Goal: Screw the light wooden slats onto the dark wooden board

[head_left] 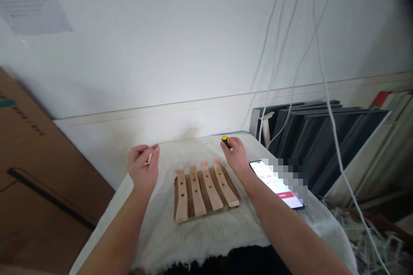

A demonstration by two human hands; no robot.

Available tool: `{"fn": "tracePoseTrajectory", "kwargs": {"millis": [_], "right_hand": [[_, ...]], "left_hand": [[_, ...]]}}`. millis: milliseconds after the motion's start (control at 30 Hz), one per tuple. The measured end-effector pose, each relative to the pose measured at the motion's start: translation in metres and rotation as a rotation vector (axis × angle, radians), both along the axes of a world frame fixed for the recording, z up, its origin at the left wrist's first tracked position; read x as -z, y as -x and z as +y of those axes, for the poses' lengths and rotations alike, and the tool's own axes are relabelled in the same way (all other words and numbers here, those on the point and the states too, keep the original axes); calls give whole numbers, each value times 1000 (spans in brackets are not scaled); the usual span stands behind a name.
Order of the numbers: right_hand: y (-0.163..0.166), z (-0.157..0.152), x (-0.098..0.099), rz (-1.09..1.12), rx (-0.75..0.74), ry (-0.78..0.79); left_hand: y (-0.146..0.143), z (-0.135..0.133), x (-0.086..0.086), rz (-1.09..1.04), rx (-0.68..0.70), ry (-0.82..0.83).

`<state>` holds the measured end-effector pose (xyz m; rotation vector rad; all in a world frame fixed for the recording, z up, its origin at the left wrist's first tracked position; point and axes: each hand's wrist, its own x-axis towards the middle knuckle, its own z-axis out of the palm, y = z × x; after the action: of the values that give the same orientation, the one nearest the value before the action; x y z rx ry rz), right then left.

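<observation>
My right hand [235, 154] is wrapped round a black and yellow handle, which looks like a screwdriver [225, 140]. Its yellow end points up and its tip is hidden. My left hand [144, 163] is raised over the left of the cloth, thumb and fingers pinched together. A small pale bit shows by its palm, but I cannot make out what the fingers hold. Between and below both hands lies a brown board [190, 197] carrying several pale wooden pieces [195, 200] side by side, with dark round holes or screws along them.
A white cloth [206, 236] covers the table. To the right lies a phone [274, 184] with a lit timer screen. White cables [327, 90] hang down on the right before dark panels [309, 137]. A large cardboard box [41, 172] stands at the left, and a wall rises behind.
</observation>
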<state>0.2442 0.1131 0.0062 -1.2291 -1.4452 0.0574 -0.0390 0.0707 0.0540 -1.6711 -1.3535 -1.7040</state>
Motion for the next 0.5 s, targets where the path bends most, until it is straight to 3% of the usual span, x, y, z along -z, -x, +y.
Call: {"fn": "tracePoseTrajectory", "kwargs": {"millis": [133, 200, 300, 400, 500], "right_hand": [[4, -6, -3, 42, 3, 9], [5, -11, -7, 39, -15, -18], [6, -16, -12, 56, -37, -65], [5, -17, -15, 78, -24, -62], [5, -17, -17, 78, -25, -62]], "left_hand": [[-48, -25, -36, 159, 397, 291], [-72, -25, -42, 276, 621, 485], [-96, -16, -37, 546, 925, 826], [-107, -4, -25, 492, 1009, 1074], [-113, 1, -14, 448, 959, 1132]]}}
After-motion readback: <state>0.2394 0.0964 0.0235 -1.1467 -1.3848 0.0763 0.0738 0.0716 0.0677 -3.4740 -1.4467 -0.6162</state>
